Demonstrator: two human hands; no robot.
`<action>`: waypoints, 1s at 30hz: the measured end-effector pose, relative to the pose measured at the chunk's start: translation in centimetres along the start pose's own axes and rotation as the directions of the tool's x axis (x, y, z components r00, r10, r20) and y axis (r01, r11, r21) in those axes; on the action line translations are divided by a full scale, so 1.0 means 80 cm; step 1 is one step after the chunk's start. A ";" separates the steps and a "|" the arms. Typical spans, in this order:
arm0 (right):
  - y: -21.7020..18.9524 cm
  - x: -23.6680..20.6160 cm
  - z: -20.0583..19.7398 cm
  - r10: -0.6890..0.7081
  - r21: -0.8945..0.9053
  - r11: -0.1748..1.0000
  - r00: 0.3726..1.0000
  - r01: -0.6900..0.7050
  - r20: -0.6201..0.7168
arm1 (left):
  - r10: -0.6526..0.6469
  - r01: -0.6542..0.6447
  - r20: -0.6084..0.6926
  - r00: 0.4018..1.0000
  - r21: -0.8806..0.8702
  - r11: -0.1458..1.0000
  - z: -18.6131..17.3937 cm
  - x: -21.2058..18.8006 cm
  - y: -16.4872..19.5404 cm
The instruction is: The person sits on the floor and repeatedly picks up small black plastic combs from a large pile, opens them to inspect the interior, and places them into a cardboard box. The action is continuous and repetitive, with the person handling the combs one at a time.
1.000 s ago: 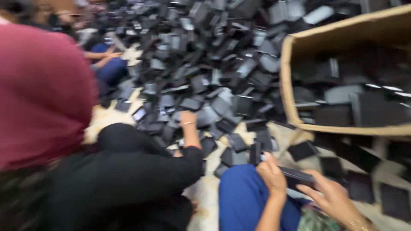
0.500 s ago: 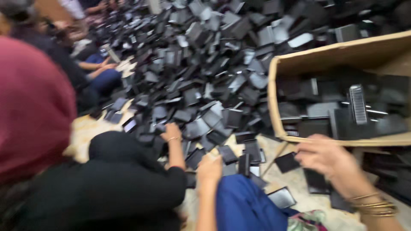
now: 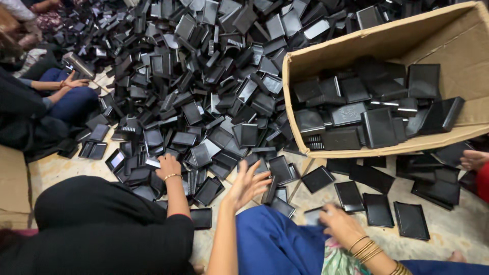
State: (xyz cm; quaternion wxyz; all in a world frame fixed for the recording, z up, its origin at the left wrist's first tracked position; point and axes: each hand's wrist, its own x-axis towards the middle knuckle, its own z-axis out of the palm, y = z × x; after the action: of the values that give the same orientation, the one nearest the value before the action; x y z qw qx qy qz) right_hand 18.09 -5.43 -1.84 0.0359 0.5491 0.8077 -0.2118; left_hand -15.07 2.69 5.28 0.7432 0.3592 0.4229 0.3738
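Left hand (image 3: pixel 248 184): wide open, fingers spread, nothing held; hovering just over the near edge of the heap.
Right hand (image 3: pixel 338 224): blurred, bangles at the wrist; fingertips against a small dark piece (image 3: pixel 311 216), grip impossible to tell.
Nearest pieces: flat black trays (image 3: pixel 281 169) lying loose on the floor, just beyond the left fingertips.
Beside: blue trouser knee (image 3: pixel 275 239) between both hands; a co-worker's hand (image 3: pixel 168 167), black sleeve, resting on the heap further left.
Beyond: big heap (image 3: pixel 204 102) of the same trays; cardboard box (image 3: pixel 387 31) part-filled with them, to the right.
Step in hand: probably reaching for one tray.
Next move: calls for closing on a single tray edge, not two nested.
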 end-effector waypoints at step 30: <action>-0.012 -0.015 -0.022 0.092 -0.048 0.992 0.917 -0.120 -0.388 | 0.361 0.470 -0.772 0.523 0.615 0.633 0.086 0.072 0.006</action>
State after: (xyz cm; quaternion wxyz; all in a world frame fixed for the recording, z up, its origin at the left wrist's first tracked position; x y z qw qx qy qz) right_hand 18.03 -6.08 0.40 -0.0922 0.6213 0.7750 -0.0689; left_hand -6.93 6.34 6.27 0.2201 0.3935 0.8562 0.2523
